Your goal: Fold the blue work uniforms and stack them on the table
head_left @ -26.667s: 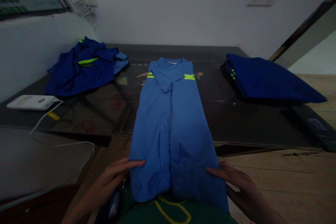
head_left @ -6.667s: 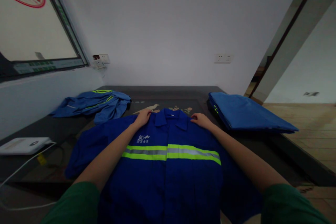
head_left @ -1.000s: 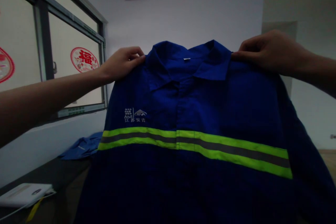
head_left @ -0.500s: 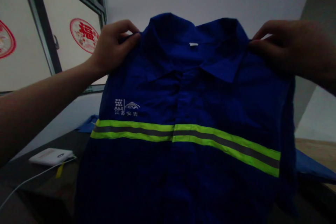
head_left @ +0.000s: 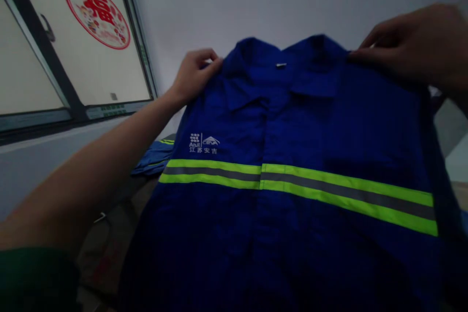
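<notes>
Left hand, right hand: pinched opposite shoulders | blue jacket: hung front-on, the wide grip likely spreading it

Matt woven cloth jacket, softly creased.

dark table: dim, mostly hidden from view
blue garment: lies rumpled on the table, yellow-green stripes showing
</notes>
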The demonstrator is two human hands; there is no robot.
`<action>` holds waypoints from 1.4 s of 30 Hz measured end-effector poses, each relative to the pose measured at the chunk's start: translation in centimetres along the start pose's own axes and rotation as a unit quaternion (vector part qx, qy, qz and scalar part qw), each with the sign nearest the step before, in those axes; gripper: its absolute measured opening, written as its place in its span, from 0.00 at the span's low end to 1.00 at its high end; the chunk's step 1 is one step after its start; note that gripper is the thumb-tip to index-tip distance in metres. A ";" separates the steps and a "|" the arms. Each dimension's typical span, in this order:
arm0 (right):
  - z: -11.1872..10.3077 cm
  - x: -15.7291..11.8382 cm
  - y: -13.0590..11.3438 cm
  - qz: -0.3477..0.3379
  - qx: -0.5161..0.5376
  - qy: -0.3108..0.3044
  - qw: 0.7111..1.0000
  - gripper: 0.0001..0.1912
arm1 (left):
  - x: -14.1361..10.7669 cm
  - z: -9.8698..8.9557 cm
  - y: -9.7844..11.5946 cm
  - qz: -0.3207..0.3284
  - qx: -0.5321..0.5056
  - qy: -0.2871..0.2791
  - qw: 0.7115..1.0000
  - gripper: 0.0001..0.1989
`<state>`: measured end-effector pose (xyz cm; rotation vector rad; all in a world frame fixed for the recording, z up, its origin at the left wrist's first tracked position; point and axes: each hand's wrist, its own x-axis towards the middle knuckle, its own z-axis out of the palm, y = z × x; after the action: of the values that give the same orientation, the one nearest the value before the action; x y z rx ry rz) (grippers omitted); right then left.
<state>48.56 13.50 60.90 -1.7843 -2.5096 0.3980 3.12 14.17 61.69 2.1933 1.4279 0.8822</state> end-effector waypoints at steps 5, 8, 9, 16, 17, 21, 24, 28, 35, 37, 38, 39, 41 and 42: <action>14.0 4.7 -1.4 0.000 0.027 -0.055 0.998 0.26 | 0.3 7.8 -7.5 -0.052 0.066 -0.128 0.988 0.15; 22.0 8.7 -0.5 0.030 0.028 -0.147 0.988 0.20 | -2.5 15.1 -13.1 -0.135 0.149 -0.269 0.942 0.14; 24.6 9.2 -0.7 0.042 0.024 -0.198 0.979 0.17 | -4.3 17.6 -14.4 -0.175 0.177 -0.313 0.917 0.14; 39.0 2.8 -5.4 0.081 0.009 -0.287 0.954 0.17 | -19.9 29.6 -17.7 -0.240 0.177 -0.332 0.895 0.19; 40.1 2.2 -6.1 0.066 0.026 -0.267 0.961 0.18 | -21.0 30.3 -17.9 -0.231 0.162 -0.318 0.905 0.20; 42.7 2.1 -7.9 -0.060 0.144 -0.204 0.967 0.17 | -22.7 31.6 -19.0 -0.110 0.039 -0.301 0.946 0.20; 44.1 2.6 -8.6 -0.148 0.185 -0.243 0.941 0.15 | -22.9 31.9 -19.5 -0.050 -0.019 -0.353 0.934 0.21; 44.9 1.8 -8.7 -0.176 0.171 -0.271 0.931 0.13 | -23.2 31.9 -19.5 -0.045 -0.044 -0.382 0.922 0.12; 44.1 1.4 -9.1 -0.157 0.166 -0.235 0.945 0.08 | -22.8 32.6 -19.1 -0.067 -0.032 -0.385 0.920 0.06; 44.3 1.4 -9.2 -0.139 0.184 -0.219 0.948 0.07 | -22.6 32.9 -19.0 -0.075 -0.018 -0.385 0.920 0.06; 44.4 1.3 -9.2 -0.128 0.192 -0.212 0.949 0.07 | -22.5 33.0 -18.9 -0.079 -0.012 -0.385 0.920 0.06; 44.6 1.1 -9.3 -0.118 0.197 -0.210 0.950 0.07 | -22.5 33.1 -18.8 -0.084 -0.007 -0.384 0.919 0.06; 44.8 0.6 -9.7 -0.099 0.188 -0.217 0.953 0.07 | -22.6 33.2 -18.5 -0.097 0.002 -0.382 0.919 0.05; 44.7 0.3 -10.1 -0.091 0.177 -0.218 0.956 0.07 | -22.7 33.2 -18.4 -0.102 0.006 -0.379 0.920 0.05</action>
<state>31.25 2.33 19.93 -1.4377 -2.6080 1.2581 6.86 1.92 19.34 1.9928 1.2116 -0.0742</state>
